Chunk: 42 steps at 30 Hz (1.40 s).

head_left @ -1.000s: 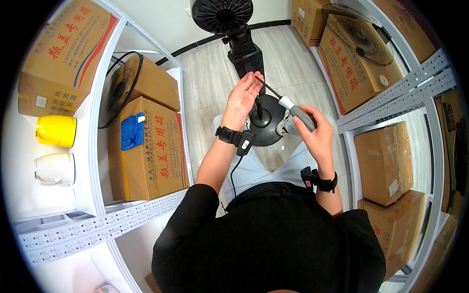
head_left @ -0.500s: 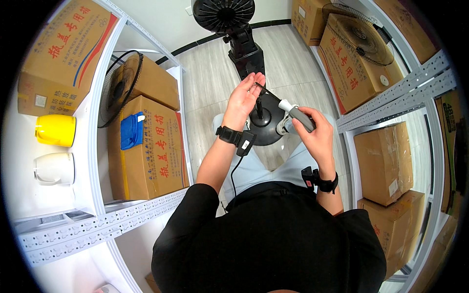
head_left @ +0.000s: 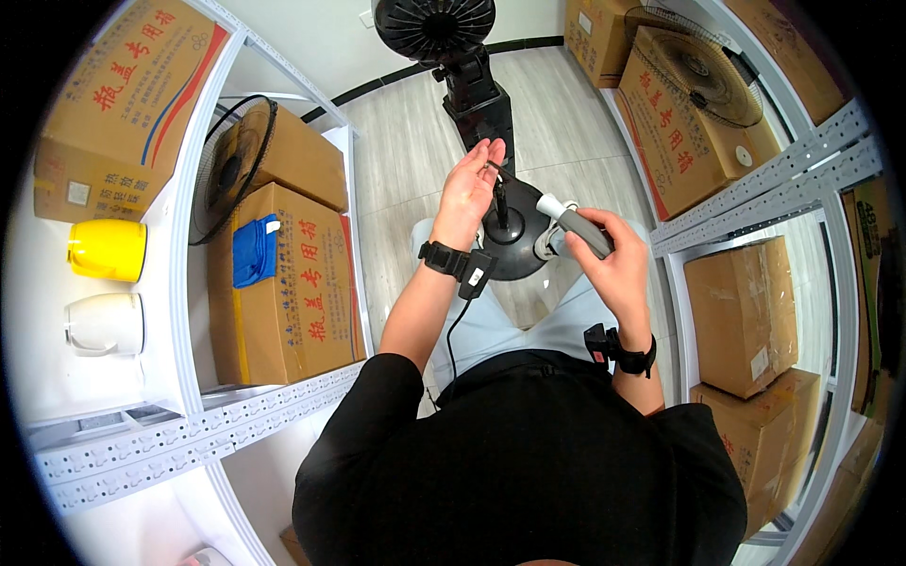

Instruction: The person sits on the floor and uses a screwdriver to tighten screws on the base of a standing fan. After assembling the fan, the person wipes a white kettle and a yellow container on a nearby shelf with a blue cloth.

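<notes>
Grey-handled screwdriver [head_left: 578, 226] — in the right hand [head_left: 617, 260]

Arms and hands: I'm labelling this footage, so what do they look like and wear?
The left hand and right hand are gloveless. Black sleeves leave the forearms mostly bare. Each has a black wrist strap and small black box; the left box shows a white label and thin black cable, the right box a reddish marking.

Pale grey streaked-tile floor [head_left: 396, 160]; far edge bounded by black skirting strip [head_left: 528, 45] below plain white wall [head_left: 311, 42]. White perforated-metal shelving unit [head_left: 189, 439] along left edge; matching rack [head_left: 802, 146] along right edge.
</notes>
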Motion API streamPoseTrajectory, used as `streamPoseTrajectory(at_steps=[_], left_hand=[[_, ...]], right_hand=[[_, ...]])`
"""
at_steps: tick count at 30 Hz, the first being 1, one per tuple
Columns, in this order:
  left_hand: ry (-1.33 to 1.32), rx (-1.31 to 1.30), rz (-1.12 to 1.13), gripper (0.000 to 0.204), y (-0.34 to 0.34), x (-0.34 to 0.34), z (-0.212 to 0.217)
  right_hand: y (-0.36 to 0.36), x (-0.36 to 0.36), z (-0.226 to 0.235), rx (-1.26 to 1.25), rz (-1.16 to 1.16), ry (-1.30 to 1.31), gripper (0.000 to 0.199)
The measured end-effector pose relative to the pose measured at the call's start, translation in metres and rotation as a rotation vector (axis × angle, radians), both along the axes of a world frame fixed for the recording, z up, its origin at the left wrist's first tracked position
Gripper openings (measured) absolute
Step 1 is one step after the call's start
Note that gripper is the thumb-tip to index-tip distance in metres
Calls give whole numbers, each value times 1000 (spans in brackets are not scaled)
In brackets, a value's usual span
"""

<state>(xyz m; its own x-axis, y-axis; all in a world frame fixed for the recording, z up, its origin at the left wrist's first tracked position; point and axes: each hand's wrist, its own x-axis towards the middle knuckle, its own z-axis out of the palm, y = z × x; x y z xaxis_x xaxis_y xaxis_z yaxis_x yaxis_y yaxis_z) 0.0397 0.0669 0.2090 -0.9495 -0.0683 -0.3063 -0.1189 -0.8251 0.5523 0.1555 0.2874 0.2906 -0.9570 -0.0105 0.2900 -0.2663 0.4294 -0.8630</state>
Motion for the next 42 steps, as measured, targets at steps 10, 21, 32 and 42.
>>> streamPoseTrajectory(at_steps=[10,21,32,42], left_hand=[[17,192,-66,19,5,5,12],[46,159,-103,20,6,7,17],[214,143,-94,25,-1,-7,58],[232,172,-98,25,-9,-14,65]], right_hand=[[-4,-4,-5,13,-33,69,29],[-7,-2,-4,43,-45,102,29],[-26,-12,-2,-104,-12,-12,32],[-46,-23,-2,-122,-24,-59,33]])
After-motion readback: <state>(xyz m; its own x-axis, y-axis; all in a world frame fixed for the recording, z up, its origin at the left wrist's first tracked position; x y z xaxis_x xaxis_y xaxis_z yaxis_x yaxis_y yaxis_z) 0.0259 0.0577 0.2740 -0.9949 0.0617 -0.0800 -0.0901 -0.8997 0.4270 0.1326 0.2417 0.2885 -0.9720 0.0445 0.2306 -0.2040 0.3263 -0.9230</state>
